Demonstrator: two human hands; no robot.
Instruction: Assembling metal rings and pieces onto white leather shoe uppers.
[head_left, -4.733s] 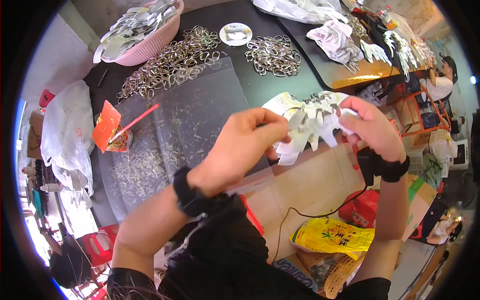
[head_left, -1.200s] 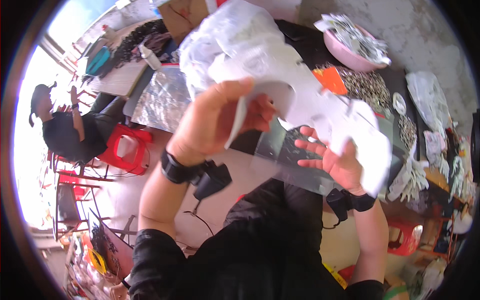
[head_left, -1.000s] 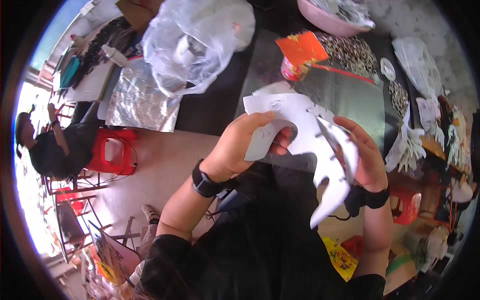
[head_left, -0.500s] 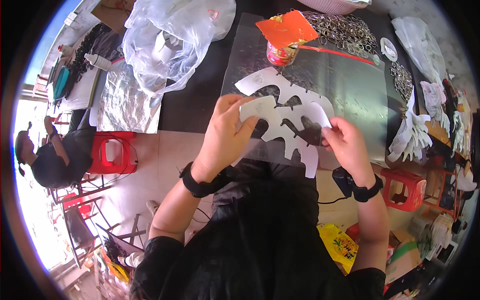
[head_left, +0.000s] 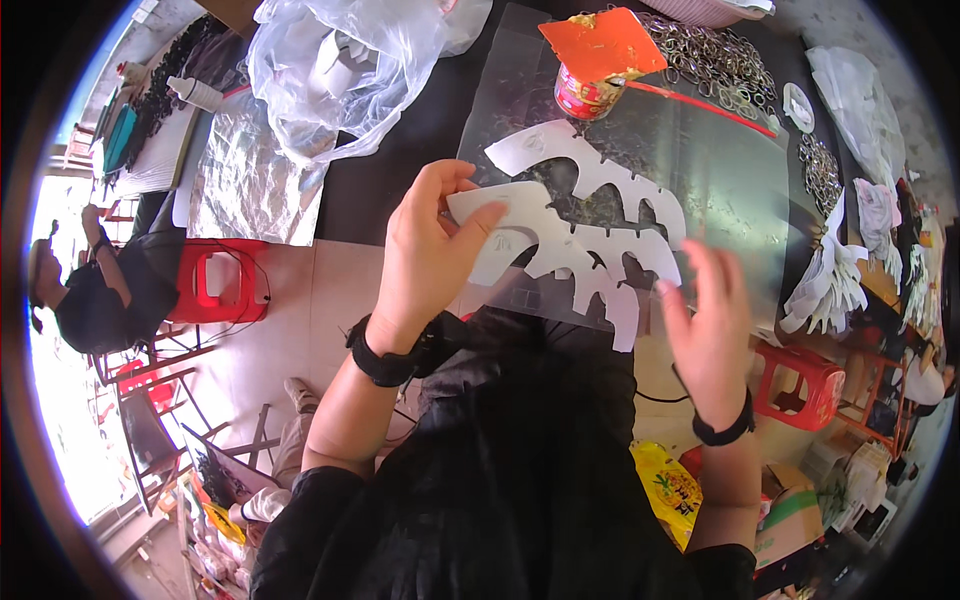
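My left hand point(head_left: 425, 255) pinches the broad end of a white scalloped cut-out piece point(head_left: 560, 250) between thumb and fingers. This curved piece has notches and arched cut-outs along its edge. A second similar white piece point(head_left: 652, 252) lies partly behind it; whether my left hand grips that one too is hidden. My right hand point(head_left: 712, 335) is open beside the right end of the pieces, fingers spread and slightly blurred, with the thumb tip close to that end. Farther back, another such white piece point(head_left: 545, 146) lies flat on the clear sheet point(head_left: 740, 210).
A red tin point(head_left: 588, 95) topped by an orange card point(head_left: 603, 45) smeared with yellowish paste stands behind. Metal rings point(head_left: 715, 62) are piled back right. White pieces hang in a bunch point(head_left: 826, 275) at right. Plastic bags point(head_left: 345, 75) lie left; a person point(head_left: 125, 290) sits beyond.
My right hand has let go of the white piece's right end and moved right and down, its fingers opening. My left hand has shifted slightly left, still gripping; the pieces behind show more.
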